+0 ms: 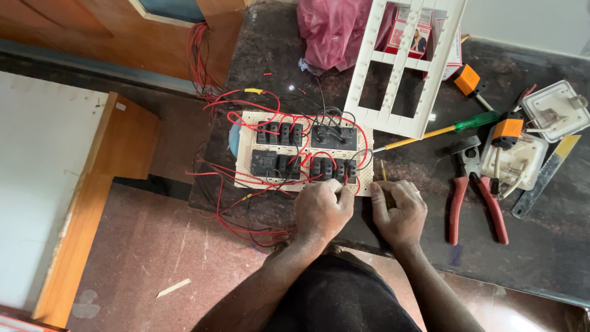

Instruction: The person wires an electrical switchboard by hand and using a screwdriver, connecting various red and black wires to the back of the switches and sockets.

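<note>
Dark stone counter [541,246]; left hand [321,209] pinches wires on switch board [304,150]; right hand [399,212] grips screwdriver [382,175].

Surface: a dark speckled stone countertop [553,246], its near edge running left to right.
Centre: a cream perforated switch board [246,132] with black switch modules and red and black wires [233,184] lies flat on it.
Far centre: a white plastic multi-window switch frame [402,61] and a crumpled pink plastic bag [332,27].
Right: a long screwdriver with a green and yellow handle [448,128], red-handled pliers [473,190], two white square fittings [556,109] with orange parts, and a grey flat metal strip [544,178] with a yellow tip.
</note>
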